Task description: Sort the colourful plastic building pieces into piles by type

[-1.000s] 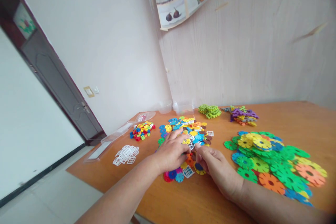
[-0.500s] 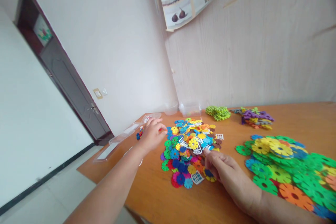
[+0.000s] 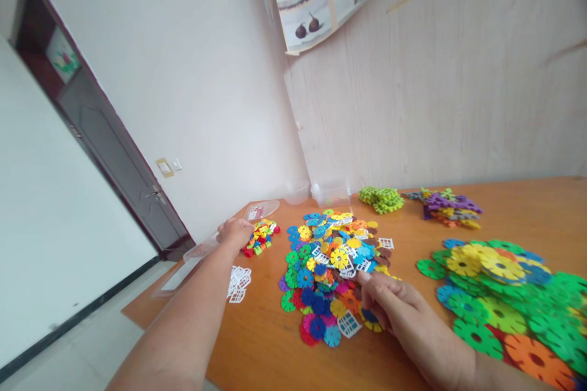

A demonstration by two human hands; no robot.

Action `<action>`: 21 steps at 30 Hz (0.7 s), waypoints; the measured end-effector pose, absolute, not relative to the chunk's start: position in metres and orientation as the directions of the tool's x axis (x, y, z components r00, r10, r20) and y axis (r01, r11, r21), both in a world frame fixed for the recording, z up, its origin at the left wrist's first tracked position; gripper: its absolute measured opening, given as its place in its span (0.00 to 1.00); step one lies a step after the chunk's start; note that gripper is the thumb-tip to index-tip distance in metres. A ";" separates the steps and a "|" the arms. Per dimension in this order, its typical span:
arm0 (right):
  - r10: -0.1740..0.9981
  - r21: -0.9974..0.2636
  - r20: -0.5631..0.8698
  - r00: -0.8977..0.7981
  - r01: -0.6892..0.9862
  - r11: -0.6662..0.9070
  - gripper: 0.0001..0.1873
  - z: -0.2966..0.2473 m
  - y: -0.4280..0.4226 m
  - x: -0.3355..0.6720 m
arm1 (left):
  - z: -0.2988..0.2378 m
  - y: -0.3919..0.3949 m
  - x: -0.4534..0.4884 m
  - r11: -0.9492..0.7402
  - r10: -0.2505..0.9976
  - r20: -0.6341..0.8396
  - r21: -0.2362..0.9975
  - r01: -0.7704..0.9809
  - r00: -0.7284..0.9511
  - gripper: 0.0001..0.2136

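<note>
My left hand (image 3: 235, 233) reaches over the left part of the table, beside a small heap of red, yellow, green and blue bricks (image 3: 262, 238). Its fingertips are mostly hidden behind the back of the hand. My right hand (image 3: 403, 311) is closed at the right edge of a mixed pile of flower-shaped plastic discs (image 3: 306, 281), thumb against curled fingers. What it pinches, if anything, is unclear. Next to its thumb lie white window-frame pieces (image 3: 348, 270) among the discs. Another window piece (image 3: 349, 324) rests at the near edge of the pile.
White window pieces (image 3: 239, 284) are gathered beside my left forearm. A larger heap of discs (image 3: 499, 305) fills the right. Lime-green pieces (image 3: 380, 198), purple pieces (image 3: 454, 203) and clear containers (image 3: 331, 192) stand at the back. Clear lids (image 3: 262, 210) lie left.
My left hand has moved left from the mixed pile to the brick heap, uncovering the bricks and the gathered white pieces. My right hand stays almost in place as the view shifts slightly.
</note>
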State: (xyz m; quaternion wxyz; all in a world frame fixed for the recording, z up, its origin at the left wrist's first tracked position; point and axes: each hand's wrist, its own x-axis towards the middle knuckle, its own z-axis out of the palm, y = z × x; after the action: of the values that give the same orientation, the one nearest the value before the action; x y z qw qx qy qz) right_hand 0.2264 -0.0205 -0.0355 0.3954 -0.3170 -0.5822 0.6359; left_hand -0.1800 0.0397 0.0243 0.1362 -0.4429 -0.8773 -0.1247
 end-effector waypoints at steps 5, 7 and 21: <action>0.863 -0.984 0.081 -0.499 -0.178 -0.011 0.26 -0.040 -0.019 0.226 | 0.022 0.046 -0.174 0.623 0.667 0.375 0.193 0.758 -0.643 0.12; 0.865 -0.982 0.081 -0.496 -0.186 -0.015 0.25 -0.040 -0.018 0.225 | 0.021 0.047 -0.172 0.614 0.674 0.367 0.204 0.762 -0.642 0.11; 0.874 -0.991 0.068 -0.481 -0.137 0.002 0.28 -0.035 -0.019 0.226 | 0.017 0.040 -0.162 0.497 0.566 0.559 0.355 0.792 -0.606 0.10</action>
State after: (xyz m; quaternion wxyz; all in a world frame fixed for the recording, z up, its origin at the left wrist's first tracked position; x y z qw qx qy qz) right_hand 0.2261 -0.0189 -0.0346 0.4001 -0.3157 -0.5838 0.6320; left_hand -0.1622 0.0400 0.0172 0.1882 -0.4021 -0.8444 -0.2998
